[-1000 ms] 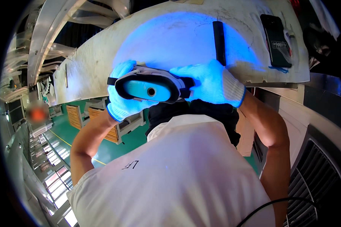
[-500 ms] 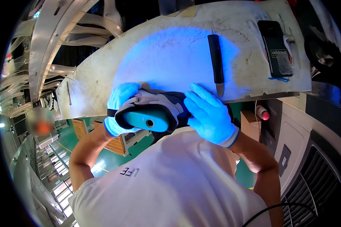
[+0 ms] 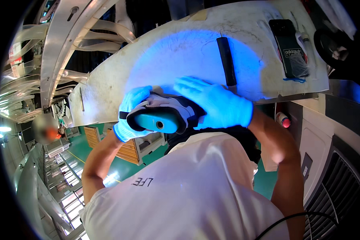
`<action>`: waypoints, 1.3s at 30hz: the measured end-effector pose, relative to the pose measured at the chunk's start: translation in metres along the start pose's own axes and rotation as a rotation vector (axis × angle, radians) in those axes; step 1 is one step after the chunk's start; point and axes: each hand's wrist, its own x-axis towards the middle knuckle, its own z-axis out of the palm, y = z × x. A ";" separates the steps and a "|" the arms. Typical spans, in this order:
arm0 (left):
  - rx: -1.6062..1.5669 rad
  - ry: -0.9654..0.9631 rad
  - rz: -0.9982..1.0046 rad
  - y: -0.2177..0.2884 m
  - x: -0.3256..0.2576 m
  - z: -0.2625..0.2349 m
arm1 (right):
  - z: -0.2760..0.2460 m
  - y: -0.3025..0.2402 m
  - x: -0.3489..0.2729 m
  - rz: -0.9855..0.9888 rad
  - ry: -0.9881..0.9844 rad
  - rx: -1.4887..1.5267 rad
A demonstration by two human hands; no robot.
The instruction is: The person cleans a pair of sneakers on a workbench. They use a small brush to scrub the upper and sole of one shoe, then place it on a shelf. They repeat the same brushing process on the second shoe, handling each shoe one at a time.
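A grey-and-navy shoe upper [image 3: 172, 102] sits over a teal shoe last [image 3: 156, 122], its opening facing me and a round hole showing in the last. My left hand [image 3: 133, 107], in a knitted glove lit blue, is wrapped round the left side of the shoe. Across the shoe's far right side lies my gloved right hand [image 3: 218, 102], flat with its fingers stretched to the left. Its fingertips rest along the far edge of the upper. The shoe's underside is hidden. Beyond my right hand, a black-handled knife [image 3: 227, 60] lies on the worktable.
The pale, stained worktable [image 3: 108, 84] curves ahead under a blue patch of light. A dark phone [image 3: 288, 50] lies at the right beside a thin tool. Metal framing with clear tubes [image 3: 108, 30] stands at the left. A vented machine panel [image 3: 338, 184] is on the right.
My right hand has slid left and farther over the shoe, its fingers now across the upper's far side. My left hand keeps its hold on the shoe.
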 end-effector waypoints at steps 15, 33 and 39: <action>-1.540 0.939 -0.449 -0.032 -0.038 0.024 | 0.064 0.002 0.032 -0.154 0.421 -0.286; -0.600 0.984 -0.127 0.054 -0.006 -0.019 | 0.081 0.044 -0.009 0.043 0.404 0.211; -0.442 0.855 -0.159 0.055 0.004 -0.035 | 0.086 0.042 -0.010 0.283 0.426 0.752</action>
